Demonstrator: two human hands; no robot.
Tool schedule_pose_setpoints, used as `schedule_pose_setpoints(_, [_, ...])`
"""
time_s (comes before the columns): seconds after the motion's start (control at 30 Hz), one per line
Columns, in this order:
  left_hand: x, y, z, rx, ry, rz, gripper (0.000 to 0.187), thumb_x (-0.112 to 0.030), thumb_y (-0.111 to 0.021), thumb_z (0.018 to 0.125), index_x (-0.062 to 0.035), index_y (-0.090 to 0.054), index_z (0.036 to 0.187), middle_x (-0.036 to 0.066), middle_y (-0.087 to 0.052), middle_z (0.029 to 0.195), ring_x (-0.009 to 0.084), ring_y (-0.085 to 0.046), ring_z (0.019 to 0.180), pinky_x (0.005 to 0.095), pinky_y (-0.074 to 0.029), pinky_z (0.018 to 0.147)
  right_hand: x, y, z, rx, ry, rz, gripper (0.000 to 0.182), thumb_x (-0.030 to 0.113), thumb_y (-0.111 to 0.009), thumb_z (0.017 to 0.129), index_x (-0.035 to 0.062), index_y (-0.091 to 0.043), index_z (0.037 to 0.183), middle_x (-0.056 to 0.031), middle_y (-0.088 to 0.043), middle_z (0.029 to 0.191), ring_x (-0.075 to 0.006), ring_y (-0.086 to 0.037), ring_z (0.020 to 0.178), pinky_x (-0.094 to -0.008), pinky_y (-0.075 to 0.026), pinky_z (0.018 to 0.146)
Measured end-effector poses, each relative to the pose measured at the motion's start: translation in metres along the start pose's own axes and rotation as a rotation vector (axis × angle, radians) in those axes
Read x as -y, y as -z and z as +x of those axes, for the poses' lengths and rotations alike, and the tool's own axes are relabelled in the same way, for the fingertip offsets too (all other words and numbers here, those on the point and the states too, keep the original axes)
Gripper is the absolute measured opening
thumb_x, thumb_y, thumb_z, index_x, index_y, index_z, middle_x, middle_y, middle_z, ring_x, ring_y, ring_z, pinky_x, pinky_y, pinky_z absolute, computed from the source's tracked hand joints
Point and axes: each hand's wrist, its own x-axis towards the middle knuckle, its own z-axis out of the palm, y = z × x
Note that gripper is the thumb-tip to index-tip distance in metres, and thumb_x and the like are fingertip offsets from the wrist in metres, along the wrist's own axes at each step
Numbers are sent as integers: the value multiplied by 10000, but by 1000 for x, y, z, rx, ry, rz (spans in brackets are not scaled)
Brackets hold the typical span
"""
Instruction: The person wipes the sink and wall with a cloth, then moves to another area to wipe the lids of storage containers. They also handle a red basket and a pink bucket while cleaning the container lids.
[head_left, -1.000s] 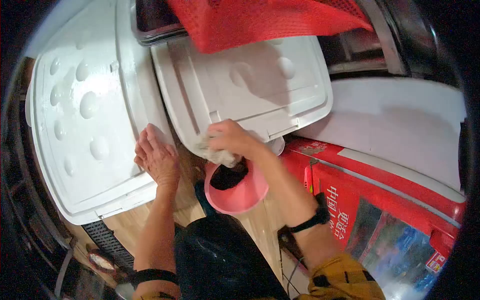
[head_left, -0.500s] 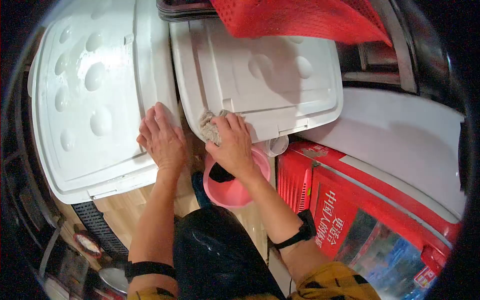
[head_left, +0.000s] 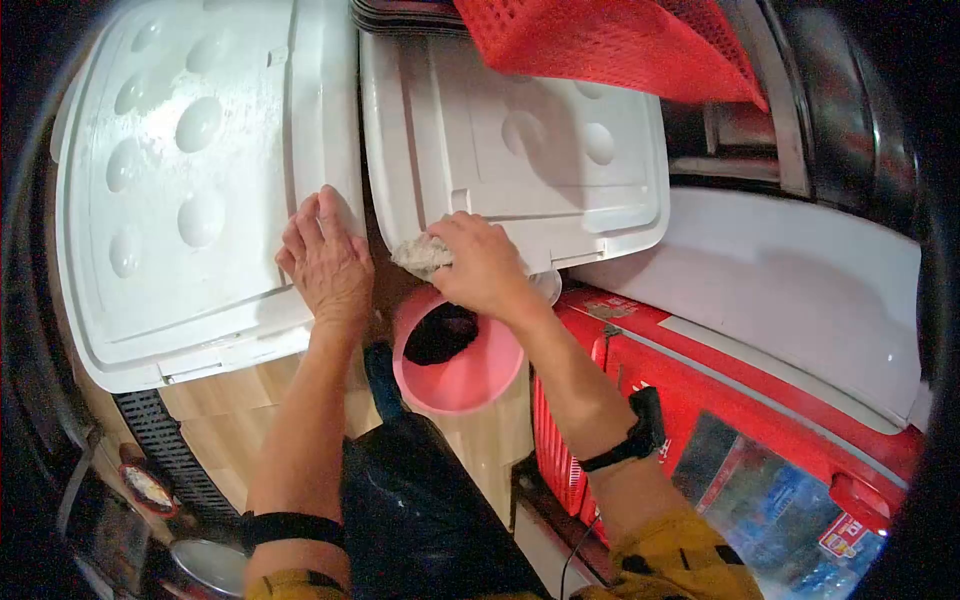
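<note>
My right hand (head_left: 483,262) grips a crumpled greyish cloth (head_left: 422,256) against the near-left corner of a white lidded storage box (head_left: 480,180). My left hand (head_left: 328,255) lies with fingers stretched out on the edge of a second, larger white box lid (head_left: 250,190), which has rows of round bumps. A narrow dark gap runs between the two boxes. Below my right hand is a pink bucket (head_left: 475,375) with something dark inside it.
A red perforated basket (head_left: 610,45) overhangs the right box, beside stacked dark trays (head_left: 420,15). To the right stands a red chest with a glass window (head_left: 640,350) and a pale lid (head_left: 790,300). A clear cup (head_left: 547,286) is partly hidden behind my right wrist.
My right hand and the cloth have shifted slightly, round the box's corner edge. My left hand stays on its lid. The view has moved a little.
</note>
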Motion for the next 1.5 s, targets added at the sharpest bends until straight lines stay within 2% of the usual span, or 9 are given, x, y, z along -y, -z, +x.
schedule_pose_setpoints(0.13, [-2, 0, 0, 17, 22, 9, 712, -140, -643, 712, -143, -370, 1369, 61, -429, 1309, 291, -381, 1198, 454, -292, 947, -5, 18, 20, 240, -90, -129, 293, 136, -590, 663, 42, -647, 934, -169, -636, 895, -378, -602, 871, -460, -478, 809])
schedule_pose_setpoints(0.27, [1, 2, 4, 21, 14, 2, 721, -142, -643, 708, -130, -371, 1376, 71, -417, 1334, 294, -375, 1218, 451, -285, 954, -22, 61, 11, 968, -171, -259, 258, 187, -605, 700, 13, -672, 878, -222, -646, 792, -373, -632, 787, -455, -501, 731])
schedule_pose_setpoints(0.43, [-4, 6, 3, 83, 49, -1, 726, -141, -641, 710, -122, -362, 1380, 83, -408, 1350, 303, -370, 1232, 444, -281, 970, -57, 112, -49, 608, -495, 261, 310, 152, -614, 722, -32, -621, 971, -127, -655, 846, -197, -627, 788, -326, -497, 701])
schedule_pose_setpoints(0.67, [1, -3, -1, 30, 20, 44, 721, -137, -643, 714, -140, -365, 1379, 75, -417, 1340, 301, -370, 1233, 444, -278, 980, 3, 7, -9, -87, -146, 201, 372, 78, -616, 689, 27, -546, 1050, -152, -549, 961, -288, -559, 932, -400, -445, 854])
schedule_pose_setpoints(0.87, [-2, 0, -4, 10, -4, 38, 690, -139, -632, 725, -149, -373, 1365, 70, -427, 1312, 289, -378, 1218, 447, -288, 958, -13, -31, -55, -187, 261, -294, 295, 96, -647, 657, 108, -567, 941, -105, -482, 1023, -312, -464, 1039, -409, -360, 858])
schedule_pose_setpoints(0.97, [-3, 0, 3, 0, 10, 44, 680, -144, -629, 733, -150, -373, 1363, 69, -425, 1312, 288, -379, 1213, 443, -289, 954, -89, 7, -96, 3, -388, 432, 195, 58, -620, 682, 77, -581, 872, -139, -504, 935, -321, -497, 946, -432, -402, 807])
schedule_pose_setpoints(1.03, [0, 0, -2, 21, 27, 43, 672, -148, -626, 739, -150, -373, 1362, 69, -424, 1312, 288, -380, 1210, 441, -289, 952, -107, 28, -121, -128, -225, -411, 226, -22, -627, 645, 35, -552, 851, -153, -513, 923, -344, -503, 885, -441, -418, 760])
schedule_pose_setpoints(1.17, [-1, 2, 0, 18, 8, 14, 652, -160, -614, 756, -144, -373, 1362, 73, -426, 1314, 288, -381, 1208, 438, -288, 955, -112, 41, -153, 54, -376, -296, 389, -40, -687, 552, 35, -516, 894, -151, -503, 914, -380, -489, 903, -423, -421, 757])
schedule_pose_setpoints(1.5, [8, 0, -4, -95, -13, -31, 553, -162, -606, 751, -144, -457, 1283, 61, -486, 1245, 278, -423, 1152, 436, -324, 919, 2, 18, -69, -273, -413, 163, 361, -41, -598, 611, 28, -549, 963, -128, -568, 912, -248, -575, 926, -319, -437, 868])
